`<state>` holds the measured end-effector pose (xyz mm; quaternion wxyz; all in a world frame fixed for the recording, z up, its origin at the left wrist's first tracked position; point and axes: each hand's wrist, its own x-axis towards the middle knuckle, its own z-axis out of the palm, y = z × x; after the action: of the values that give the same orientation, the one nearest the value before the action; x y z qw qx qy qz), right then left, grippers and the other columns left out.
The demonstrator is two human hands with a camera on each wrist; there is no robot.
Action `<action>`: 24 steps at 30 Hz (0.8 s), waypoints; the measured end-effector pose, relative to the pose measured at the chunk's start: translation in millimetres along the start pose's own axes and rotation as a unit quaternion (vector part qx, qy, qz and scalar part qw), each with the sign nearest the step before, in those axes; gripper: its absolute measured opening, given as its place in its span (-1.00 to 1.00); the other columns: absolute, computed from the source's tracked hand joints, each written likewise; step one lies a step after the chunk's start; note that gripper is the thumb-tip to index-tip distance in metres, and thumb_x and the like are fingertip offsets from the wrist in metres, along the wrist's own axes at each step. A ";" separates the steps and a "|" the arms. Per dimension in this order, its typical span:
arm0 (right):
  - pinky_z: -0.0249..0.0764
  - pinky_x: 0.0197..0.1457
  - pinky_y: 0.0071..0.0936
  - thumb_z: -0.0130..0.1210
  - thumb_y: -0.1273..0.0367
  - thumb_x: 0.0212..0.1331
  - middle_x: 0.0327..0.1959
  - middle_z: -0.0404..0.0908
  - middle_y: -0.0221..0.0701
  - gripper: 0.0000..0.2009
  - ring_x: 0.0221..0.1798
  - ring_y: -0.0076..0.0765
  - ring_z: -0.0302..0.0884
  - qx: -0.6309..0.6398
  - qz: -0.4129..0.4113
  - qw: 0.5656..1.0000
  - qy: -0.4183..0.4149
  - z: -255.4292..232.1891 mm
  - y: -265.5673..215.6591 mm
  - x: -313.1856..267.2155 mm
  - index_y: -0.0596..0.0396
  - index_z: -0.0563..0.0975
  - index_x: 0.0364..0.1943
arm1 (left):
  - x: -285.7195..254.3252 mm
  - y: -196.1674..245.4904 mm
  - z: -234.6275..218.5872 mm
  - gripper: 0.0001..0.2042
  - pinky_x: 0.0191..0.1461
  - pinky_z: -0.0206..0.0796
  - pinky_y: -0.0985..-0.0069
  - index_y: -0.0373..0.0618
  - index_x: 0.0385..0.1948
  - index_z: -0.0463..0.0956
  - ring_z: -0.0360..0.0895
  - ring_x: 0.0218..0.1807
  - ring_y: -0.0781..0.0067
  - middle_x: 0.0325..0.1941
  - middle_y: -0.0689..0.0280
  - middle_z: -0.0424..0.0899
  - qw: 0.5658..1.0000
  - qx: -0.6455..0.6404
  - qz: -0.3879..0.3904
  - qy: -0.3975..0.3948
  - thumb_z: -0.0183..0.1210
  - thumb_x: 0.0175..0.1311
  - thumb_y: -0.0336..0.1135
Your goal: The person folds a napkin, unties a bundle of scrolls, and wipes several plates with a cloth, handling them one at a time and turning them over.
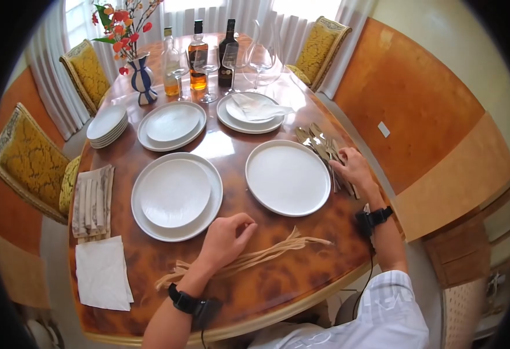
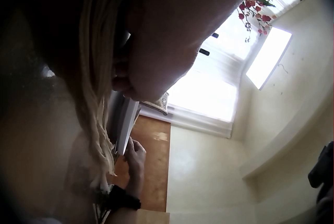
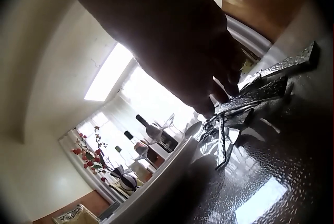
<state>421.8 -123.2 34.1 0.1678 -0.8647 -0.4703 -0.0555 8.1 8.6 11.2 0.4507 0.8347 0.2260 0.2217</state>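
Observation:
The left hand rests loosely curled on the table, holding nothing, beside a bundle of beige cords that passes by its wrist. At the table's right side the right hand reaches over a pile of metal cutlery. In the right wrist view its fingertips touch the cutlery, with no piece seen lifted. A large white plate lies just left of that hand. A smaller plate sits on a larger one behind the left hand.
Further back are two more plate sets, one with a white napkin, and stacked plates. Bottles, wine glasses and a flower vase stand behind. Patterned napkins and a white cloth lie left.

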 end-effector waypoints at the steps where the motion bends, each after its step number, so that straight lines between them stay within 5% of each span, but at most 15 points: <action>1: 0.51 0.27 -0.14 0.34 0.04 0.21 0.11 0.68 -0.05 -0.42 0.17 0.05 0.63 -0.013 -0.014 1.000 0.017 4.6 3.7 -0.9 0.24 0.60 0.13 | 0.3 0.4 -0.6 -0.83 -0.25 0.50 0.26 -0.20 -0.27 0.71 0.71 -0.36 0.07 -0.40 0.08 0.75 1.000 -0.001 -0.002 -0.001 0.28 0.35 -0.28; 4: 0.36 0.45 -0.14 0.34 0.06 0.22 0.29 0.55 -0.02 -0.30 0.34 0.09 0.49 -0.061 -0.059 0.996 -0.006 22.0 15.4 -3.2 0.31 0.47 0.29 | 0.4 -0.2 0.3 -0.83 -0.25 0.50 0.26 -0.20 -0.27 0.71 0.71 -0.37 0.08 -0.41 0.08 0.75 1.000 -0.003 0.002 0.001 0.28 0.35 -0.28; 16: 0.46 0.34 -0.19 0.32 0.30 0.20 0.18 0.61 -0.06 -0.56 0.24 0.06 0.56 0.032 -0.055 0.998 -0.004 23.2 7.3 -11.2 0.20 0.59 0.14 | 0.5 -4.8 1.4 -0.83 -0.26 0.50 0.27 -0.19 -0.27 0.71 0.71 -0.38 0.09 -0.42 0.08 0.74 1.000 -0.006 0.009 0.002 0.28 0.35 -0.28; 19: 0.46 0.34 -0.21 0.32 0.30 0.20 0.17 0.61 -0.09 -0.56 0.23 0.06 0.57 -0.043 -0.129 0.988 0.077 31.3 7.2 -19.4 0.21 0.59 0.13 | 0.4 -3.4 0.8 -0.83 -0.26 0.49 0.27 -0.20 -0.27 0.71 0.71 -0.39 0.10 -0.42 0.08 0.74 1.000 -0.005 0.008 0.002 0.28 0.35 -0.28; 24: 0.45 0.34 -0.17 0.33 0.27 0.20 0.14 0.62 -0.10 -0.56 0.21 0.08 0.56 0.034 -0.099 0.994 0.026 22.5 6.4 -22.9 0.23 0.60 0.11 | 0.0 -2.9 0.7 -0.83 -0.27 0.49 0.28 -0.20 -0.27 0.71 0.71 -0.39 0.11 -0.43 0.09 0.74 1.000 -0.006 0.006 -0.002 0.28 0.36 -0.28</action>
<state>413.1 -136.9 5.7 0.2024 -0.8059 -0.5509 -0.0782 8.1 9.5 8.4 0.4548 0.8335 0.2192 0.2244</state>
